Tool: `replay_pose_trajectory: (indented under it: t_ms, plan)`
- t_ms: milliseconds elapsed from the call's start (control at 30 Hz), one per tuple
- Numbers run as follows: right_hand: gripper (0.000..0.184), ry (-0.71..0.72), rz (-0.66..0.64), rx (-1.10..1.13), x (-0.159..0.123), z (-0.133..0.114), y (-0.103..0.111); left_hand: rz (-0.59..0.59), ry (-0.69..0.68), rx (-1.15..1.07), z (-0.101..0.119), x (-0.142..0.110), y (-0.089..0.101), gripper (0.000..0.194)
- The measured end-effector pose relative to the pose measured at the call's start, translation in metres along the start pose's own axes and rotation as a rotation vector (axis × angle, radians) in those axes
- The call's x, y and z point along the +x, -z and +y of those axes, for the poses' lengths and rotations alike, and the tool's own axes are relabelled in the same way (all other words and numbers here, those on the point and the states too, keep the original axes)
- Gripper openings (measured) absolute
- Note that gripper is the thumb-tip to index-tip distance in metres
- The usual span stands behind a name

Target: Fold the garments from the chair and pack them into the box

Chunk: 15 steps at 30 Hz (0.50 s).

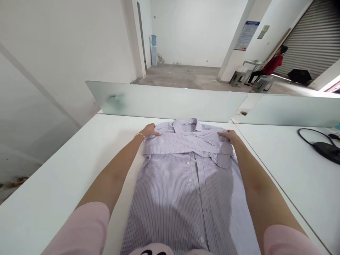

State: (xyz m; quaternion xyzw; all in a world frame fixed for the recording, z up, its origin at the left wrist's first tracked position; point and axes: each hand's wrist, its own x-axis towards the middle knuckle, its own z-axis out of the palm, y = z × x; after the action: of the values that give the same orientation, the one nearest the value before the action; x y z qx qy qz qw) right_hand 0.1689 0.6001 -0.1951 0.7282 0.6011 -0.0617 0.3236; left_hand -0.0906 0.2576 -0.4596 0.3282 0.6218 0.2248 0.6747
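A striped button-up shirt [170, 187] lies front up on the white table, its collar at the far end. Both sleeves are folded across the chest, one over the other. At the far left shoulder, my left hand [151, 131] grips the fabric between thumb and fingers; a beaded bracelet circles that wrist. My right hand [228, 136] pinches the opposite side near the right shoulder, its thumb on top of the folded sleeve. The fingertips of both hands are partly hidden under the cloth. Toward my body, the lower hem runs out of view.
Frosted glass dividers [164, 101] stand along the far edge of the white table [66, 191]. To the right, beyond a seam, lies a black device with a cable [325, 150]. A person in red [273, 65] sits on a stool in the background, near a shutter.
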Motion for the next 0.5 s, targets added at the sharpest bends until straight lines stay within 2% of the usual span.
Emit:
replay_pose_trajectory:
  t_ms: [100, 200, 300, 500]
  plan:
    - [0.065, -0.016, -0.04, 0.09, -0.006, -0.004, -0.002, -0.031, -0.073, 0.103, 0.007, -0.002, 0.001, 0.043]
    - [0.048, 0.006, -0.063, 0.153, -0.011, -0.01, 0.001, 0.063, -0.166, 0.17, 0.014, -0.007, -0.001, 0.039]
    - [0.036, 0.058, -0.044, 0.192, -0.013, -0.02, 0.011, 0.136, -0.195, 0.19, 0.021, -0.01, 0.003, 0.032]
    - [0.032, 0.179, 0.081, 0.285, -0.022, -0.048, 0.044, 0.35, -0.249, 0.12, 0.042, -0.024, 0.031, 0.018]
